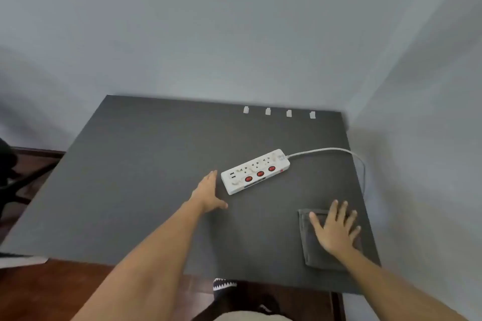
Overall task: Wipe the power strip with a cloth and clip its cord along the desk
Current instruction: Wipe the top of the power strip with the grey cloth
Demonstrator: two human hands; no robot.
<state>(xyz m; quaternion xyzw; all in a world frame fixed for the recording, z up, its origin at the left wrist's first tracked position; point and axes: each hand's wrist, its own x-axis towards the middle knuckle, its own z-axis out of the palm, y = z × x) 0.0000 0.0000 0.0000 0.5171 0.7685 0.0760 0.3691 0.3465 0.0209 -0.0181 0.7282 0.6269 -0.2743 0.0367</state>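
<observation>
A white power strip (255, 171) with three red switches lies slanted in the middle of the dark grey desk (146, 164). Its white cord (336, 150) runs right and drops over the desk's right edge. My left hand (208, 191) is open, fingers stretched toward the strip's left end, just short of it. My right hand (336, 229) lies flat with spread fingers on a folded grey cloth (310, 245) at the desk's front right. Several small white cord clips (267, 111) stand in a row near the desk's back edge.
Grey walls close in the desk behind and on the right. A dark chair (7, 164) stands at the far left over a red-brown floor (39, 292). My legs show below the desk's front edge.
</observation>
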